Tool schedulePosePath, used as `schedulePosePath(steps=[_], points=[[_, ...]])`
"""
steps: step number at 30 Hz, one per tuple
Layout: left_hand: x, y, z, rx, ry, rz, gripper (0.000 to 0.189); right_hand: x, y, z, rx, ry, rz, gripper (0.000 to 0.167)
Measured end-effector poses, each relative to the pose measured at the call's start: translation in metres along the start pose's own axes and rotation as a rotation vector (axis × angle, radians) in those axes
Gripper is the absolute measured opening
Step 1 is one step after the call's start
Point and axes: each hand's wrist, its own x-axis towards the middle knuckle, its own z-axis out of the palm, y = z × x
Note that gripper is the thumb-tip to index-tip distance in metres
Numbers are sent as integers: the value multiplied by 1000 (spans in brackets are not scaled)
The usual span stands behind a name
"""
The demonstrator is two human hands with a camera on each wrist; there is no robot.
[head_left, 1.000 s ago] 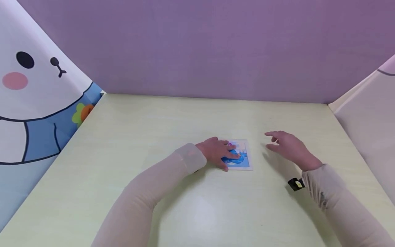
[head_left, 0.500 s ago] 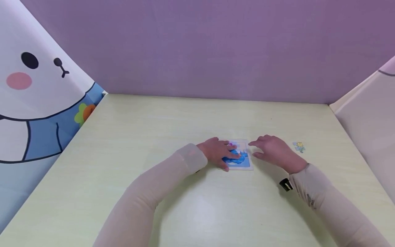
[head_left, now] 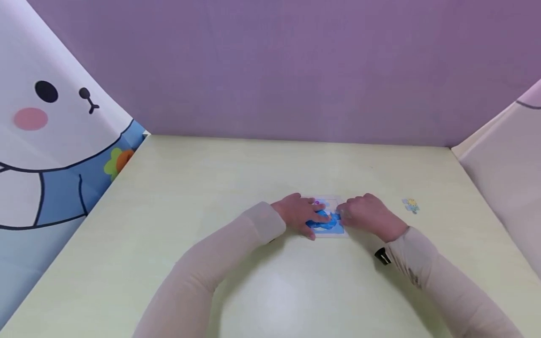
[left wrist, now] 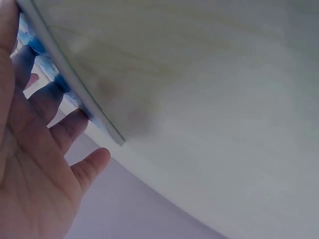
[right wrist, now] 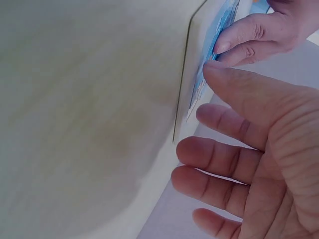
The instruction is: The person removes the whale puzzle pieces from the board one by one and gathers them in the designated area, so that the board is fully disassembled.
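Note:
A small flat jigsaw puzzle [head_left: 335,230] with a pale border and a blue picture lies on the table. My left hand [head_left: 297,215] lies across its left part, fingers spread and resting on the picture. In the left wrist view, the fingertips of the left hand [left wrist: 45,134] touch the blue face. At the puzzle's right edge is my right hand [head_left: 367,217], its fingers bent loosely. The right wrist view has the thumb of the right hand [right wrist: 264,134] at the picture; I see nothing held between the fingers. The fingertips' exact contact is partly hidden.
To the right of the right hand lies a loose jigsaw piece [head_left: 410,205] with a yellow flower on it. The pale table [head_left: 203,178] meets a purple wall [head_left: 296,70] at the back. A cartoon-printed cloth [head_left: 63,136] hangs on the left.
My right hand has moved left from the table to the puzzle's right edge, bringing the loose flower piece into view. My left hand has stayed on the puzzle.

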Motion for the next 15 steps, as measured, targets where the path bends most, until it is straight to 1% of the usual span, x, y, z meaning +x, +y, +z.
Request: schedulePosePath(steps=[3,8,12,15], points=[[2,3,0,41,0,2,68,-2,-1,1,-17,-10,7,24],[4,1,2,58,-10,-5,69,3,-2,3,-24,-25,4,24],[4,0,4,58,-9,-7,69,6,-1,3,-4,-53,16,24],[4,0,4,57,-8,6,67,7,0,4,36,-58,23,20]])
